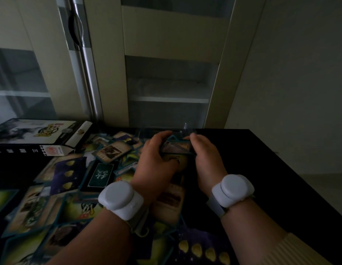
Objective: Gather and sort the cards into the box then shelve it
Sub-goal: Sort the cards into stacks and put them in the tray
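Both hands meet over the far middle of a black table [262, 169]. My left hand [155, 159] and my right hand [206, 159] grip a small stack of cards [177, 148] between them, fingers curled round its ends. Just beyond the stack stands a clear plastic case [185, 129], partly hidden by the fingers. Many loose cards [70, 178] lie spread over the left and near part of the table, some face up, some purple-backed. The printed game box [38, 131] lies at the far left with its end flap open.
A pale cabinet with open shelves [170, 100] stands right behind the table. A chrome pole [86, 64] rises to its left. The table's right part is bare black surface, with a plain wall beyond.
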The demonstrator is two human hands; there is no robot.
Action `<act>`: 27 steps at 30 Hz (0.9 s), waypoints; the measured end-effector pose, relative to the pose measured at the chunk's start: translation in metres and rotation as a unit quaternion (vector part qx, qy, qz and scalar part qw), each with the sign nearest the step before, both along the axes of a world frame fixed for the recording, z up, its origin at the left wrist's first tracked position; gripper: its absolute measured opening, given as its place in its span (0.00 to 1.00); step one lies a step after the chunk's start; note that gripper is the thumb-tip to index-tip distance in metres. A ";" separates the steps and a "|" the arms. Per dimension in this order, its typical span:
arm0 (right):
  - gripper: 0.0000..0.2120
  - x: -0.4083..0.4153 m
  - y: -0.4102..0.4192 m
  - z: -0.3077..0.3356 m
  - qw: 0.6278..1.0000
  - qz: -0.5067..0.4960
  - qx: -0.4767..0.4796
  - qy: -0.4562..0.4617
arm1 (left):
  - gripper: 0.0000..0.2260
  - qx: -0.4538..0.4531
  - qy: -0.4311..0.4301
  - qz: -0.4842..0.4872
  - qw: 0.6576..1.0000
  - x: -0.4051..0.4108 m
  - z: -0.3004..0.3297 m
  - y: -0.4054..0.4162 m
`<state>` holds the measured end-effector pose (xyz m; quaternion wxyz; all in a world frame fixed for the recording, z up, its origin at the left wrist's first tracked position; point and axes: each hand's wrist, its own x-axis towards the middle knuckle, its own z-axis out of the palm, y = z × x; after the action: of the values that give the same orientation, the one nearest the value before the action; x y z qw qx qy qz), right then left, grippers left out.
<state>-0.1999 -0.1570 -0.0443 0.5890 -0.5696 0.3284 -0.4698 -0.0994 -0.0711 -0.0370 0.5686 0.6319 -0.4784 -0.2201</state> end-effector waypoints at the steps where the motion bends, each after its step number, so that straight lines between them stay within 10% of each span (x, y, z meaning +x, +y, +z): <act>1: 0.09 0.000 -0.001 -0.001 1.000 -0.001 -0.004 0.008 | 0.33 0.001 -0.002 0.001 1.000 0.000 0.000 0.000; 22: 0.11 0.001 0.006 0.000 0.999 0.021 0.033 -0.022 | 0.17 -0.031 -0.003 0.054 0.998 -0.001 0.002 0.000; 27: 0.15 0.003 0.013 0.001 0.998 0.047 -0.030 0.026 | 0.29 -0.048 -0.011 0.097 0.994 -0.002 0.004 0.001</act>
<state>-0.1967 -0.1438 -0.0433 0.5848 -0.6137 0.3023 -0.4359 -0.1017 -0.0697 -0.0331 0.6116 0.6498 -0.4310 -0.1340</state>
